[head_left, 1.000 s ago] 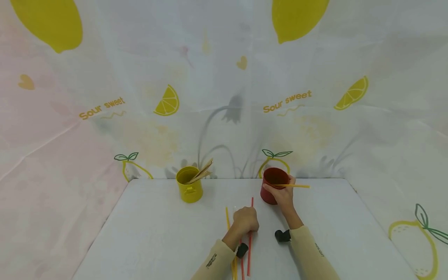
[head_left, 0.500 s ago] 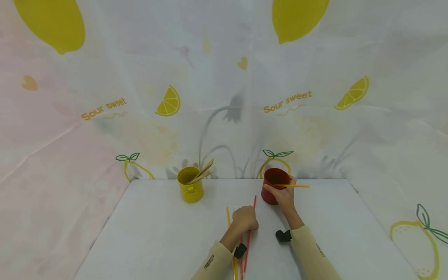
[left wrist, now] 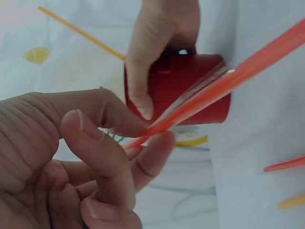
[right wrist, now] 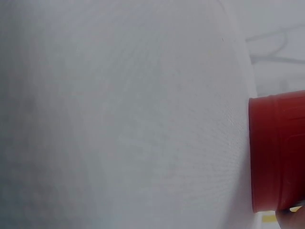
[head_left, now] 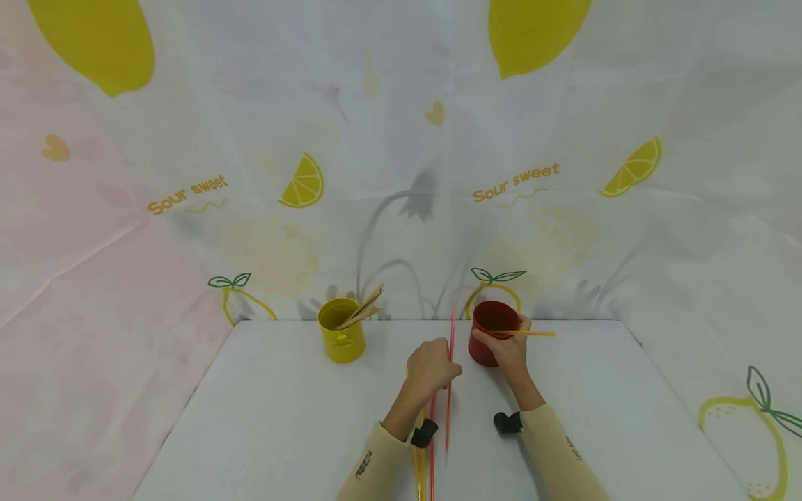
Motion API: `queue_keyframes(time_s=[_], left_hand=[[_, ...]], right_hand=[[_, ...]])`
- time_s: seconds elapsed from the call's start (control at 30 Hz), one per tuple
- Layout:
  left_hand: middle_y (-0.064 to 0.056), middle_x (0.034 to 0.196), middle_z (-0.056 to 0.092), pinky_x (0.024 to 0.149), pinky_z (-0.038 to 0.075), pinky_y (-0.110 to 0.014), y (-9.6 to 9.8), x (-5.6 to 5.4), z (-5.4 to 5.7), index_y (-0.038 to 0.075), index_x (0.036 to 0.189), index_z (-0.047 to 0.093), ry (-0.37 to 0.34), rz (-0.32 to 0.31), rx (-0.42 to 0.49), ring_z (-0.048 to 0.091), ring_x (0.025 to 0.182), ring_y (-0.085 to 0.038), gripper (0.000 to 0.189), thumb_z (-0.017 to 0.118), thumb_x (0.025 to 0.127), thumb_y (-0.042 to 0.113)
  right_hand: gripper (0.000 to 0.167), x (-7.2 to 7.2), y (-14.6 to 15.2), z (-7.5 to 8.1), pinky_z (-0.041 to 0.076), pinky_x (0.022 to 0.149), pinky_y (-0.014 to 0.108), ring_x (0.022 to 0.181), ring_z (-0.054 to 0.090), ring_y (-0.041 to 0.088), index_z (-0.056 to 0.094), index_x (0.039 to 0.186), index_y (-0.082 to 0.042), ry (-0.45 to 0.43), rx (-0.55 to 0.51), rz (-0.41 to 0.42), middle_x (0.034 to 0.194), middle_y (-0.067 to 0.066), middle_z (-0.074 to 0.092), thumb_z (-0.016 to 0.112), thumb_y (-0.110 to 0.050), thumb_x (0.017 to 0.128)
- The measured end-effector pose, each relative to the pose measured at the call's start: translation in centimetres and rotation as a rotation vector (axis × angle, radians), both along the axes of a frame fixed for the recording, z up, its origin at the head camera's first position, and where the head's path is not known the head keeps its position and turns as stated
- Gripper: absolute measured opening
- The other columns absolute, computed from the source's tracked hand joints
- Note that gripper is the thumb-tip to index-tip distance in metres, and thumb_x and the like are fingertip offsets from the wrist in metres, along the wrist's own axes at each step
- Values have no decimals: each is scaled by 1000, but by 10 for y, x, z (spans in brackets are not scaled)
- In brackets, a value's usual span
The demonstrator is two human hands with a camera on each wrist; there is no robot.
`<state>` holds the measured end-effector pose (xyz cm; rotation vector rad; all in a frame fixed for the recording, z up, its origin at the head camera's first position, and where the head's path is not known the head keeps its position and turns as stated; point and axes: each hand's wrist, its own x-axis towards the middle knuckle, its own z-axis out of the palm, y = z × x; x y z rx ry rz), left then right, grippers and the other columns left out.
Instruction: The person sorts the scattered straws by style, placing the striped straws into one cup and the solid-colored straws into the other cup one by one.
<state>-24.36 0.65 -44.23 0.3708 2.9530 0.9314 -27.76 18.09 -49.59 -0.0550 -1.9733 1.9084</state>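
On the broad white table stands a glossy red cylindrical cup, gripped by the right hand. Near it, the left hand pinches a thin red plastic straw; a thin yellow straw juts past the cup's rim.

White table, yellow can and red can upright, yellow straws, red straw lying
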Motion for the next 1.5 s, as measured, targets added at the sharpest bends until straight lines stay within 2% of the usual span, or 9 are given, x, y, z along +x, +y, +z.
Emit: queue_keyframes(time_s=[0.13, 0.37, 0.57, 0.73, 0.93, 1.17, 1.3, 1.4, 1.5], left_hand=[[9, 46, 50, 41, 35, -27, 0, -5, 8, 13, 70, 53, 86, 14, 80, 50, 43, -10, 19, 70, 76, 13], [8, 67, 63, 48, 41, -26, 5, -12, 19, 13, 87, 62, 297, 49, 183, 53, 55, -8, 10, 69, 79, 16], [7, 76, 69, 46, 38, -23, 12, -17, 28, 13, 98, 64, 427, 49, 299, 47, 52, -5, 17, 69, 82, 17], [4, 79, 71, 41, 33, -17, 22, -22, 33, 10, 101, 66, 632, -2, 409, 44, 48, -2, 19, 71, 83, 13], [2, 81, 71, 40, 33, -11, 32, -28, 30, 10, 99, 66, 808, -69, 528, 43, 47, 1, 15, 70, 84, 7], [-3, 85, 71, 43, 35, -9, 39, -31, 27, 4, 97, 67, 943, -110, 650, 44, 46, 0, 11, 68, 86, 3], [-5, 88, 71, 48, 41, -9, 41, -33, 27, 3, 99, 69, 1002, -125, 640, 49, 47, -4, 14, 70, 85, 1], [-4, 88, 72, 52, 44, -8, 43, -34, 24, 2, 100, 70, 1043, -125, 569, 52, 50, -6, 17, 72, 83, 1], [-4, 87, 72, 55, 45, -7, 44, -34, 19, 3, 101, 72, 1056, -141, 498, 57, 54, -7, 18, 74, 83, 3]], right_hand=[[81, 1, -1, 2, 39, 98, 36, 118, 42, 21, 22, 138, 1, -7, 2, -4, 137, 19, 42, 79, -1, 79], [87, -22, 9, -36, 41, 98, 35, 120, 42, 17, 25, 138, -8, 43, 1, -17, 135, 5, 44, 85, -10, 76], [86, -22, 9, -38, 40, 98, 33, 121, 42, 19, 25, 137, -7, 38, -4, -28, 136, 8, 44, 85, -9, 76], [84, -24, 9, -37, 44, 92, 22, 121, 41, 19, 25, 138, -5, 64, -12, -23, 137, 8, 43, 84, -5, 78], [86, -25, 9, -37, 42, 95, 24, 124, 40, 23, 23, 138, -6, 17, 26, -36, 139, 13, 41, 84, -13, 79], [86, -24, 7, -32, 41, 96, 27, 125, 40, 24, 23, 139, -4, 5, 2, -21, 140, 14, 40, 84, -8, 79], [84, -14, 4, -16, 43, 91, 20, 124, 40, 25, 23, 139, 0, 20, -6, 2, 140, 17, 39, 82, -6, 80], [82, -8, 3, -6, 42, 90, 18, 121, 41, 25, 22, 137, 5, 39, 6, 1, 138, 21, 39, 81, -2, 80], [80, -8, 3, -8, 41, 90, 19, 117, 44, 23, 23, 135, 7, 51, 2, -6, 135, 23, 41, 79, 2, 79]])
